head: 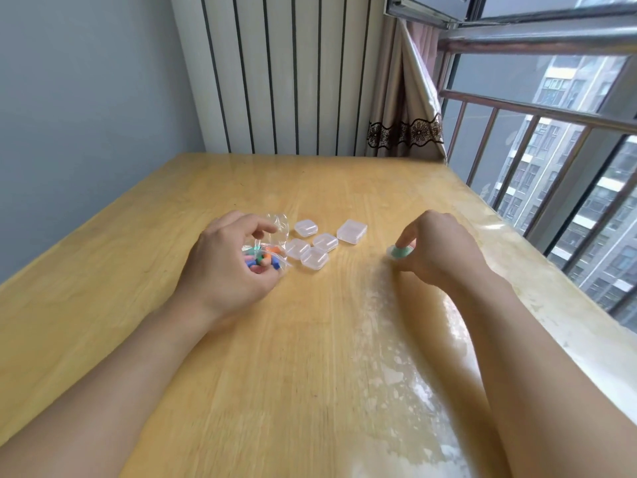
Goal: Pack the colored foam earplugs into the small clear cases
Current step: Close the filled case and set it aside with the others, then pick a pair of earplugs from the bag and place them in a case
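A clear plastic bag (275,224) of colored foam earplugs (262,261) lies on the wooden table (241,357). My left hand (230,267) rests over it, fingers curled around the bag. Several small clear cases (314,258) lie shut in a cluster just right of the bag, the largest one (352,231) at the far right of the cluster. Further right, my right hand (437,250) presses a fingertip on a small clear case holding green earplugs (401,252), flat on the table.
The table meets a grey wall on the left and a white ribbed radiator panel (275,74) at the back. A curtain (406,98) hangs at the back right. Window bars (551,150) run along the right edge.
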### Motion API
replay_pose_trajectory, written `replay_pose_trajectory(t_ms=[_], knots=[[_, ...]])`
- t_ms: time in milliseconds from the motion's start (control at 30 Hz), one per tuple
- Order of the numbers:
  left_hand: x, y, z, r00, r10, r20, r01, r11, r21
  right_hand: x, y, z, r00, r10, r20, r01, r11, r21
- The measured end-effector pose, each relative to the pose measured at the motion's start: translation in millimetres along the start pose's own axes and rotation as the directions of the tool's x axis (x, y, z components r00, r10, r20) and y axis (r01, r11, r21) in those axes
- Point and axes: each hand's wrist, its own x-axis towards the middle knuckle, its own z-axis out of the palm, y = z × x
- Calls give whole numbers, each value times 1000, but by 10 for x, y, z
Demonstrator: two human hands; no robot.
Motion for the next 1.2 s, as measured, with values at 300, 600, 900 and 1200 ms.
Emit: replay_pose_trajectory(t_ms=[300,600,900,1200], knots=[[30,-199,-89,975,-193,113,179,976,128,-293,-674,149,943,-332,-15,328,923,202],[2,-146,19,976,-206,63,207,978,-7,-260,-785,420,942,-335,23,321,918,230],[12,-51,-36,988,-119,-98,103,983,-155,-209,-770,436,962,-270,51,202,820,536],[-121,213,63,981,-194,23,179,841,-511,-415,-960,202,889,-333,314,-304,84,949]])
